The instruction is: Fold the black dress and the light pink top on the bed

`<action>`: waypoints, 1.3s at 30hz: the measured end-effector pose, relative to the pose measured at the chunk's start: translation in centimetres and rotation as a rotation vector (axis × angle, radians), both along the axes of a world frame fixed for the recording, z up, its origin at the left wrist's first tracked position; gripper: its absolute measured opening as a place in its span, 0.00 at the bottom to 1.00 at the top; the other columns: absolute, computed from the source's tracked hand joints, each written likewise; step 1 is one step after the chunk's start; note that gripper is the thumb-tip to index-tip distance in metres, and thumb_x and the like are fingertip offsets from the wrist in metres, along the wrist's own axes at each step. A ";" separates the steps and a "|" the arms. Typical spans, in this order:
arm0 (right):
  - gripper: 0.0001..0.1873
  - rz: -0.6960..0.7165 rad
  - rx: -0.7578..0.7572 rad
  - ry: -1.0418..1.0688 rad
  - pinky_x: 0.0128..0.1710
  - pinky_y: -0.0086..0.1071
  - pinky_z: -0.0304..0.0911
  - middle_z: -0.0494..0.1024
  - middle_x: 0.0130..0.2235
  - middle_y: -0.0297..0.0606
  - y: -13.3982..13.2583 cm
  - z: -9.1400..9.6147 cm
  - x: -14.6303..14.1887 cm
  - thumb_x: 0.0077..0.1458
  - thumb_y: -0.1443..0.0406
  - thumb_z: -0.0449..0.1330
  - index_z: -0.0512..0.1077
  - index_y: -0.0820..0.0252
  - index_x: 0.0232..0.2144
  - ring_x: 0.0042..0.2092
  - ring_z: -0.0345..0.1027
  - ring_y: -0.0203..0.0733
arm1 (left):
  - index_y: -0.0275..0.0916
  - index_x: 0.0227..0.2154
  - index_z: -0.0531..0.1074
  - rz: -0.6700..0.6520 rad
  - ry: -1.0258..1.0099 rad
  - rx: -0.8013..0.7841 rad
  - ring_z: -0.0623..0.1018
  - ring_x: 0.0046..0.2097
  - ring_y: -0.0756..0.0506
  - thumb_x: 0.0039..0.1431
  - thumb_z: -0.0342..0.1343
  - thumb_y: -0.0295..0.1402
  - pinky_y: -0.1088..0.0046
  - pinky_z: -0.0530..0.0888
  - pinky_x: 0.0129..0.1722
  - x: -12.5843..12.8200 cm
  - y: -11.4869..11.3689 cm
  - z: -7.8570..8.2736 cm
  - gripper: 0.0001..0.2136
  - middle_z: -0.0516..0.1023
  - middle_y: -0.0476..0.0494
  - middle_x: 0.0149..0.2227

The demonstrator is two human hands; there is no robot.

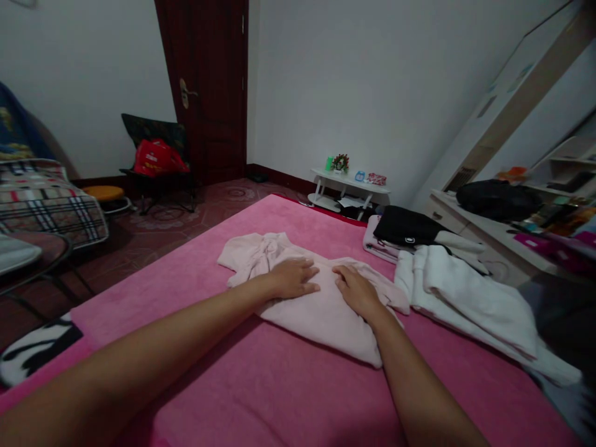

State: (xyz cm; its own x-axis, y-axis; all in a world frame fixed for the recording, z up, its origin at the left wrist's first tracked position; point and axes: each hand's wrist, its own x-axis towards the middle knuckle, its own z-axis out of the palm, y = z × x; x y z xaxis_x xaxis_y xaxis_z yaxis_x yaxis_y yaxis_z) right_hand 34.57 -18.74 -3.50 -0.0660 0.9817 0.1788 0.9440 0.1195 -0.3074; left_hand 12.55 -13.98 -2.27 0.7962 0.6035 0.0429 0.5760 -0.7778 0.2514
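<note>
A pale pink garment [298,310] lies partly folded on the pink bed cover [233,385]. My left hand [292,277] rests flat on its middle, fingers stretched out and pointing right. My right hand [354,289] lies flat beside it on the same garment, fingers spread and pointing left. The fingertips of the two hands are a short gap apart. Neither hand grips anything.
A white garment [465,298] lies to the right on the bed, with a black folded item [410,228] on a pink one behind it. A small white table [347,183] stands by the wall. At the left are a chair with a red bag [156,158], a plaid blanket [46,198] and a dark door [209,87].
</note>
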 end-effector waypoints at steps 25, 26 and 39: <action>0.36 -0.079 -0.137 0.042 0.64 0.49 0.38 0.49 0.66 0.55 0.0 0.7 -5.2 0.61 0.51 0.48 0.53 0.69 0.63 0.67 0.40 0.52 | 0.38 0.22 0.76 0.850 -0.047 -0.167 0.76 0.30 0.39 0.45 0.49 0.63 0.70 0.64 0.29 -15.2 5.0 1.4 0.30 0.75 0.39 0.23; 0.35 -0.091 -0.106 0.061 0.64 0.48 0.39 0.51 0.66 0.55 0.1 0.6 -4.9 0.60 0.53 0.50 0.55 0.70 0.62 0.67 0.42 0.52 | 0.38 0.20 0.75 0.846 -0.071 -0.195 0.75 0.29 0.39 0.45 0.49 0.63 0.70 0.64 0.28 -14.8 4.8 1.6 0.30 0.74 0.39 0.22; 0.30 0.155 -0.194 0.032 0.62 0.58 0.33 0.48 0.67 0.40 -1.5 1.5 -7.1 0.63 0.51 0.43 0.56 0.54 0.63 0.68 0.37 0.52 | 0.37 0.48 0.66 0.697 -0.672 -0.554 0.77 0.43 0.42 0.33 0.68 0.37 0.71 0.75 0.38 -10.6 0.5 2.6 0.34 0.77 0.43 0.43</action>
State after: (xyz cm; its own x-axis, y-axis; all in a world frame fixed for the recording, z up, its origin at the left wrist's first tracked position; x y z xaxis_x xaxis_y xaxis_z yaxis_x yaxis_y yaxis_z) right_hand 27.45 -20.23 -1.97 -0.2154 0.9765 -0.0072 0.9085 0.1977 -0.3683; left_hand 1.94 -13.51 0.32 0.1919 0.9785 -0.0759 0.4597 -0.0212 0.8878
